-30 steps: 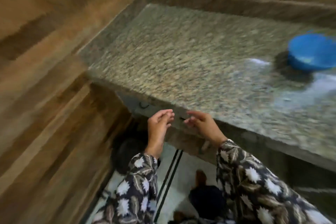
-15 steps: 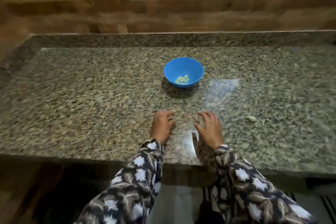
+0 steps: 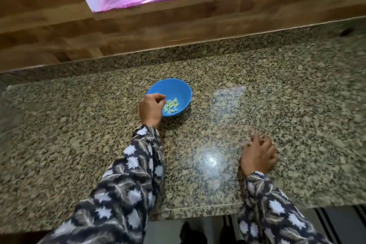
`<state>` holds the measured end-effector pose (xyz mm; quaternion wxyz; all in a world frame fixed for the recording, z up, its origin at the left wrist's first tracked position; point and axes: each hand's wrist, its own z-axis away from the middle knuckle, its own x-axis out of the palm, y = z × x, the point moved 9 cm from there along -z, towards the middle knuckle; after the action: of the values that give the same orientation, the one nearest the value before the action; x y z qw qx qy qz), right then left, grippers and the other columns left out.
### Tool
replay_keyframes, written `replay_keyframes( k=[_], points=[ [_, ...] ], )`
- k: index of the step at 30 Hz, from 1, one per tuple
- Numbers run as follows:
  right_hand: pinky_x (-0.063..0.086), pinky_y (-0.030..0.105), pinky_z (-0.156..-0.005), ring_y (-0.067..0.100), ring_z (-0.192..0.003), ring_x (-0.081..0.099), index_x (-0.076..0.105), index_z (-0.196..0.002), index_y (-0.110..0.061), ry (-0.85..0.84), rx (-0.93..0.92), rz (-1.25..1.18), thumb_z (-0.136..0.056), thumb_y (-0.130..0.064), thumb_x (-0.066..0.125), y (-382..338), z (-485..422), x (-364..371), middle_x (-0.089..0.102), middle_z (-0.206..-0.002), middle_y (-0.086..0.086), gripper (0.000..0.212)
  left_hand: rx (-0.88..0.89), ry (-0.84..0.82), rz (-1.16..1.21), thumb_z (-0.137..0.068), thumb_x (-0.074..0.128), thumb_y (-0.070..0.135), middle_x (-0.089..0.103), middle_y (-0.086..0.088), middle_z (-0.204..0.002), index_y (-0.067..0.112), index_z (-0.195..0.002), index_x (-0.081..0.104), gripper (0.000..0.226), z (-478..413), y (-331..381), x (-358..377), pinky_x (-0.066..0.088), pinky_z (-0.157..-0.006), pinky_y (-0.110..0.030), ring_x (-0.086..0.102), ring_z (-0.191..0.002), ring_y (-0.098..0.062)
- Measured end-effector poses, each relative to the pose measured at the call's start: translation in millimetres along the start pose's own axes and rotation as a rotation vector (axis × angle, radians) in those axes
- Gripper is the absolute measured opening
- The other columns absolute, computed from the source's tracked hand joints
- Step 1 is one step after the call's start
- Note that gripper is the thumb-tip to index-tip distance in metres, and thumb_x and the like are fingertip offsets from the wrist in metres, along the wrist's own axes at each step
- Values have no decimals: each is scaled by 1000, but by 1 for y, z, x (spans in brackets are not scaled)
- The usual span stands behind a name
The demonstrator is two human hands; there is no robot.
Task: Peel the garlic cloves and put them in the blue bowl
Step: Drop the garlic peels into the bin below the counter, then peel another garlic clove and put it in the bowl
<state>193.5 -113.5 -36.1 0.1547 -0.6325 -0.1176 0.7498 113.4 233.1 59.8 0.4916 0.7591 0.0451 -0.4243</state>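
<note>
Granite counter [image 3: 79, 144] carries a blue bowl [image 3: 178, 89] of garlic cloves [image 3: 171, 106]; left hand [image 3: 150, 109] curls over its rim, right hand [image 3: 257, 154] is blurred; I cannot tell either grip.

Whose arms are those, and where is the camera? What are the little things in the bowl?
No machine here: a person wears a camera on the head, so you look down at their own two arms. A blue bowl stands on a speckled stone counter, with peeled garlic cloves inside. The left hand reaches over the bowl's rim, fingertips bunched above the cloves; whether it holds one is hidden. The right hand is low over the counter, too blurred to tell if it holds anything.
</note>
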Motion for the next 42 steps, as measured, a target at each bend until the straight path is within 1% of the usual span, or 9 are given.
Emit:
replay_keyframes(
  k=[5,8,12,14,18,22,27,34,42],
  points=[
    [48,28,-76,21,-97,52,57,-120,-14,33,-58,-294,-89,-8,54,-3,-14,-4,57,-119,12,32,-111,106,239,-87,62,6,68,-8,-107,2,-112,66,25,9,-8,-9,49,-83,-17,63,-95,-15],
    [42,9,-51,11,-79,54,60,-115,-5,-115,-125,-581,-87,-9,58,-34,-4,5,65,-106,10,28,-49,102,339,-89,59,5,65,1,-105,5,-113,64,25,47,3,-4,51,-79,-11,62,-93,-8],
    [50,11,-56,14,-68,62,57,-114,10,-453,48,-1117,-84,-3,63,-75,29,44,67,-91,13,33,-50,-391,463,-85,65,7,69,0,-105,11,-107,68,23,104,15,67,53,-85,-22,65,-98,-11],
    [54,19,-55,13,-61,66,56,-114,9,-576,189,-1309,-85,0,59,-85,44,61,66,-90,15,30,-76,-419,485,-82,69,8,70,-1,-103,10,-105,70,24,119,11,80,53,-85,-23,66,-97,-12],
    [57,22,-61,16,-69,70,60,-108,6,-716,301,-1494,-88,-2,55,-92,59,71,70,-88,16,22,-77,-312,478,-80,72,10,71,1,-102,12,-108,70,28,128,0,75,53,-83,-19,66,-89,-2],
    [58,24,-61,19,-70,70,62,-97,1,-760,324,-1530,-86,6,54,-94,66,67,71,-83,14,15,-111,-325,494,-78,73,9,71,2,-102,12,-109,69,32,125,-11,72,54,-84,-23,66,-91,-3],
    [57,22,-61,18,-65,69,62,-98,7,-696,313,-1510,-83,9,55,-89,66,63,70,-79,13,16,-143,-370,536,-76,75,6,72,-3,-100,7,-106,70,31,126,-18,75,55,-87,-34,68,-93,-12],
    [55,24,-68,24,-78,64,64,-92,6,-674,241,-1418,-81,9,58,-87,66,56,67,-88,15,13,-293,-478,716,-77,70,-2,72,-14,-97,1,-102,69,25,129,-27,85,56,-73,-25,69,-87,-19],
    [56,21,-65,17,-68,68,62,-93,10,-677,244,-1444,-81,11,57,-86,66,54,67,-84,15,13,-236,-528,656,-80,70,7,73,-7,-88,7,-95,72,15,133,-23,82,57,-71,-31,70,-82,-21]
  ],
)
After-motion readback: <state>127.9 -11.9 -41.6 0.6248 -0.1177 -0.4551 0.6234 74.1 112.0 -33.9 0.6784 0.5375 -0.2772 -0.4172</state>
